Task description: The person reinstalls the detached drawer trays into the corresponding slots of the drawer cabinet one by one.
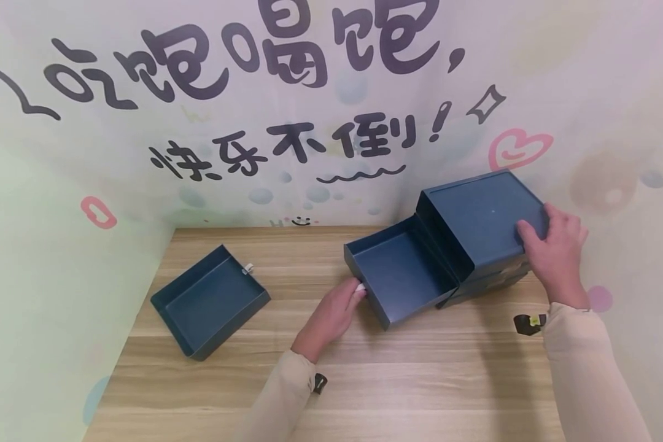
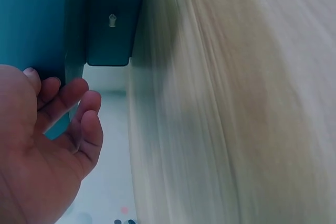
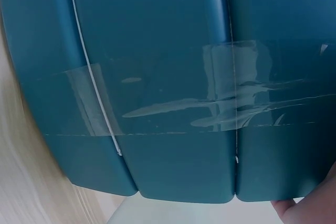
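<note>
A dark blue drawer cabinet (image 1: 492, 212) stands at the back right of the table. Its top drawer (image 1: 406, 270) is pulled far out toward the left, and nothing lies inside it. My left hand (image 1: 331, 313) pinches that drawer at its front, by a small white pull (image 1: 360, 286). In the left wrist view a lower drawer front (image 2: 107, 40) with a pale pull shows beside it. My right hand (image 1: 558, 255) grips the cabinet's rear top edge, thumb on top. Up close in the right wrist view, the cabinet side (image 3: 168, 166) shows stacked sections crossed by clear tape.
Another blue drawer (image 1: 215, 307), with a small pale pull (image 1: 247, 269), lies on the left of the wooden table (image 1: 409, 380). A printed wall (image 1: 287, 196) with dark lettering rises directly behind the table and continues along both sides.
</note>
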Tool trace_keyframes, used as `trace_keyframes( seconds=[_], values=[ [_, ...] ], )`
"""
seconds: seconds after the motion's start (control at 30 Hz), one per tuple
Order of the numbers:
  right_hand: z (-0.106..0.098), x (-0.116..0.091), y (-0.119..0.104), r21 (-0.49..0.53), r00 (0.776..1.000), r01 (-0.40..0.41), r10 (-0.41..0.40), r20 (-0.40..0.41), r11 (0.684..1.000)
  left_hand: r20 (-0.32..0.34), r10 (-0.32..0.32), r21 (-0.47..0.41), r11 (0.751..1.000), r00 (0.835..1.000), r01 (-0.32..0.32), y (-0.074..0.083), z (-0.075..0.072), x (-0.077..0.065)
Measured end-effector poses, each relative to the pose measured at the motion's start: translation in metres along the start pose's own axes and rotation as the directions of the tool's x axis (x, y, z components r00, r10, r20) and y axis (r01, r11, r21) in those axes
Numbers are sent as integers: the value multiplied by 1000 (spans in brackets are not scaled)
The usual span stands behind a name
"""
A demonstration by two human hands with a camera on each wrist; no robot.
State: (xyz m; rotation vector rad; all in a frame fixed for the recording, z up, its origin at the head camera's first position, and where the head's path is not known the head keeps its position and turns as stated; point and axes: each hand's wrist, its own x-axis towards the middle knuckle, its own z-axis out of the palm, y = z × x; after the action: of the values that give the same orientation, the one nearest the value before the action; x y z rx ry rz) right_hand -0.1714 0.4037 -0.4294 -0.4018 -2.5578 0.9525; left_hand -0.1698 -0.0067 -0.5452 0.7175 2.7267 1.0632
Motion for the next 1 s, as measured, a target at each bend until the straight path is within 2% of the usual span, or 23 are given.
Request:
trace_keyframes(
  seconds=[0.27, 0.4, 0.5, 0.73, 0.9, 1.0],
  values=[
    [0, -1, -2, 0, 1000, 7, -7, 0, 1000, -32, -4, 30, 1000, 999, 5, 9, -1, 4],
    [-1, -1, -3, -4, 1000, 9, -9, 2, 1000, -91, -3, 51, 999, 996, 8, 12, 0, 5],
    [-2, 0, -2, -23, 1000, 8, -8, 20, 1000, -153, -4, 38, 999, 988, 10, 14, 1, 4],
    [-8, 2, 2, -61, 992, 1, 7, 123, 998, -275, -26, -30, 999, 961, 19, 15, 6, 5],
    [-11, 1, 3, -42, 990, -15, 21, 140, 999, -326, -23, -51, 999, 945, 7, 18, 8, 8],
    [-12, 2, 2, -35, 991, -28, 32, 132, 999, -338, -31, -72, 997, 941, 7, 20, 8, 9]
  ],
)
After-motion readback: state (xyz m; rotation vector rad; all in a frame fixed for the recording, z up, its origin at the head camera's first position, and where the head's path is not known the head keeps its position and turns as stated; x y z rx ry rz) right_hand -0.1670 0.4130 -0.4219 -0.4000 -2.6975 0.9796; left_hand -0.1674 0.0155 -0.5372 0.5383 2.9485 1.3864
